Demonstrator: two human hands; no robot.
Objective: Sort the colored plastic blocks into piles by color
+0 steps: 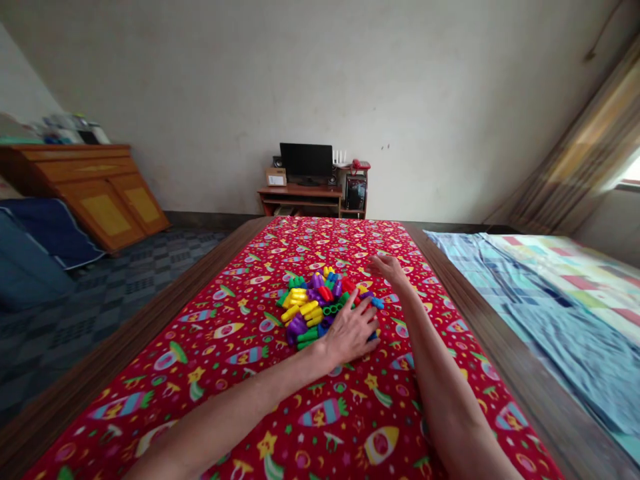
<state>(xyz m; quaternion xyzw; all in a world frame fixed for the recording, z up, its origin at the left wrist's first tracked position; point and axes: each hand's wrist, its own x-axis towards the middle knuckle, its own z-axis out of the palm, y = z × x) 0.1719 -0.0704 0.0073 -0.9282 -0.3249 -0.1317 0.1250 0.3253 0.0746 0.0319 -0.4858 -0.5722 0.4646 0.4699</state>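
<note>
A heap of small plastic building pieces (315, 303) in yellow, purple, green, red and blue lies on a red cloth with rocket prints (240, 373). My left hand (353, 332) rests palm down at the heap's near right edge, fingers spread over a few pieces. My right hand (389, 268) lies further away, just right of the heap, fingers stretched out flat on the cloth toward the left. Neither hand grips anything that I can see.
The cloth covers a long wooden table (100, 373). A bed with a checked blue sheet (550, 300) runs along the right. A wooden cabinet (100, 193) stands at the left, and a desk with a monitor (306, 160) at the far wall.
</note>
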